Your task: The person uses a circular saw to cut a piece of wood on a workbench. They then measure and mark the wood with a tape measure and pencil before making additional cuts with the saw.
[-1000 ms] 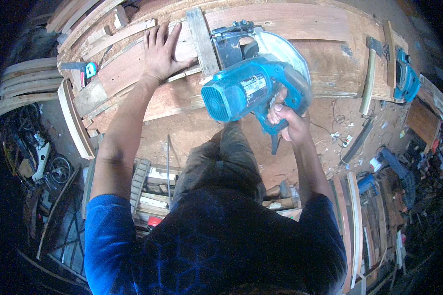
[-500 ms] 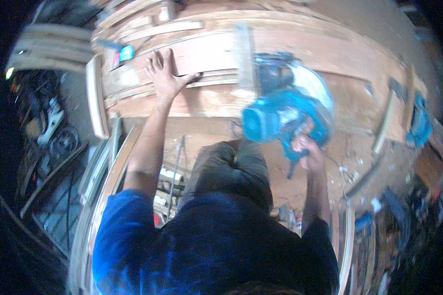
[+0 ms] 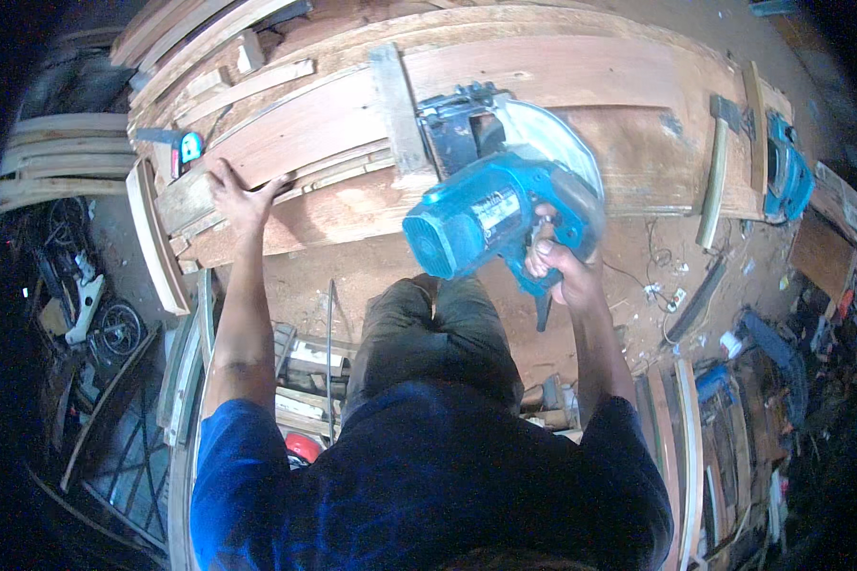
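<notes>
My right hand (image 3: 562, 266) is wrapped round the rear handle of a teal circular saw (image 3: 476, 214). The saw's dark base (image 3: 448, 128) sits over a long reddish plank (image 3: 295, 128), close beside a short grey wooden strip (image 3: 393, 109) laid crosswise on it. Part of the blade is hidden by its pale round guard (image 3: 548, 138). Toward the plank's left end, my left hand (image 3: 243, 202) rests with fingers and thumb spread, touching the wood near its front edge. Thin wooden strips (image 3: 338, 171) lie along that edge.
A tape measure (image 3: 191, 146) lies beyond my left hand. On the right are a hammer (image 3: 719, 162) and a second teal power tool (image 3: 788, 171). A power strip (image 3: 674, 301) with cables lies on the ground. Timber lengths (image 3: 62, 162) are stacked at the left.
The view has shifted, so the bench sits farther left in the picture, and it is sharper. The saw keeps its place beside the crosswise strip, still in my right hand. My left hand stays spread.
</notes>
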`<act>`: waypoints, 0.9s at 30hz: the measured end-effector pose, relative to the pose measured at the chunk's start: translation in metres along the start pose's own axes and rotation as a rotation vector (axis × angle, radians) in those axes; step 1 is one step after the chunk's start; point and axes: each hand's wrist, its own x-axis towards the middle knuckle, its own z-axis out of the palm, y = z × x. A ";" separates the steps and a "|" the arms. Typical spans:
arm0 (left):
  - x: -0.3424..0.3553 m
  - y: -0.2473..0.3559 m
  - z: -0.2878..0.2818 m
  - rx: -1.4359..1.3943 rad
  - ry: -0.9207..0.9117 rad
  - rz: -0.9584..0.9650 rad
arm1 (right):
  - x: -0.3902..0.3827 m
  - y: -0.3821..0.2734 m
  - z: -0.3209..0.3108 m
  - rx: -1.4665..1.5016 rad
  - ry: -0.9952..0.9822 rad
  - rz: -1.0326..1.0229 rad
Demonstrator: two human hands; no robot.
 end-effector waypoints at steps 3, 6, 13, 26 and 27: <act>0.001 0.003 -0.001 0.013 0.021 0.039 | -0.002 -0.006 0.003 0.022 0.009 0.005; 0.002 0.001 -0.003 0.043 0.033 0.062 | -0.001 -0.001 0.003 0.061 0.015 -0.005; 0.000 -0.008 0.001 0.005 0.033 0.068 | 0.000 0.003 0.010 0.070 0.046 -0.008; 0.056 0.185 -0.022 -0.017 -0.249 0.656 | 0.001 0.006 0.011 0.119 -0.017 -0.010; 0.059 0.205 -0.022 -0.014 -0.263 0.695 | 0.000 0.007 0.010 0.123 -0.006 -0.004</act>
